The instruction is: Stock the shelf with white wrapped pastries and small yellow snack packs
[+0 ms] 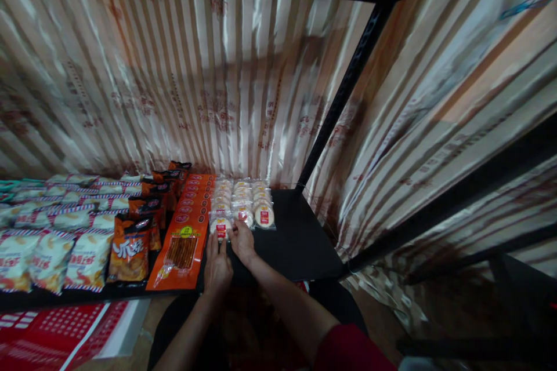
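Observation:
A small clear packet of round pale crackers (221, 226) with a red label is at the front of the left row, between my two hands. My left hand (219, 266) grips its lower edge, fingers pointing forward. On its right side, the fingers of my right hand (242, 242) pinch the packet's corner. Beside it, a similar cracker packet (244, 215) fronts the middle row, and another cracker packet (263, 215) fronts the right row. More of these packets lie behind them. Left of my hands lies a long orange snack pack (186, 226) with brown sticks showing through its window.
The black shelf (300, 243) extends to a black upright post (343, 98). Orange-and-black snack bags (129, 249) and several white snack bags (89, 258) fill the left side. Striped sheeting (243, 87) hangs behind. A red-and-white basket or box (56, 330) is below the shelf.

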Tool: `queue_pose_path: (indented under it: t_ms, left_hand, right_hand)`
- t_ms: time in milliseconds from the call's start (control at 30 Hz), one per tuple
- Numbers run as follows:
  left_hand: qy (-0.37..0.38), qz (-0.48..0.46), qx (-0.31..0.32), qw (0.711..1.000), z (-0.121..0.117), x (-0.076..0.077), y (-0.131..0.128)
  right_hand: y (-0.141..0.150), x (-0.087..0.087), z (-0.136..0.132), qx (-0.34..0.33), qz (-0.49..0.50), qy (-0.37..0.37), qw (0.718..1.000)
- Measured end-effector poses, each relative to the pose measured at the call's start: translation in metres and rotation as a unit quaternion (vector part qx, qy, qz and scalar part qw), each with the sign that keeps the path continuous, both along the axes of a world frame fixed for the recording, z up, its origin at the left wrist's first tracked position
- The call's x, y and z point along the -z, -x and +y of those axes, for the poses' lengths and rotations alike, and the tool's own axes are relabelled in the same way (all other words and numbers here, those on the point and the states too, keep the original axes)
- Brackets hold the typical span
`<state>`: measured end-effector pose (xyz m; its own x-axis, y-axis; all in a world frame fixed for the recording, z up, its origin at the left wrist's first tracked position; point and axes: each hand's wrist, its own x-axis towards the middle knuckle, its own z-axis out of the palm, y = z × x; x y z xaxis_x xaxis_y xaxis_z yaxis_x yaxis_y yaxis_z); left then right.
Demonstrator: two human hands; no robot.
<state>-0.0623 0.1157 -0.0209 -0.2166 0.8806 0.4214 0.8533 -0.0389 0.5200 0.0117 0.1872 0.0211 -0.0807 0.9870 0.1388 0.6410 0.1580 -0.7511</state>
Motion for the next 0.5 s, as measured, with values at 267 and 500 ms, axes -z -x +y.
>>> queue_pose_path:
  t_ms: [267, 500]
  left_hand:
    - [0.006, -0.002, 0.011, 1.0, 0.006, 0.003, 0.006]
    - [-0.006, -0.008, 0.006, 1.0, 0.012, 0.004, 0.008]
  right_hand:
    - [0.007, 0.003, 0.001, 0.002, -0.014, -0.027, 1.0]
    - [0.009, 0.004, 0.005, -0.007, -0.011, -0.03, 0.999]
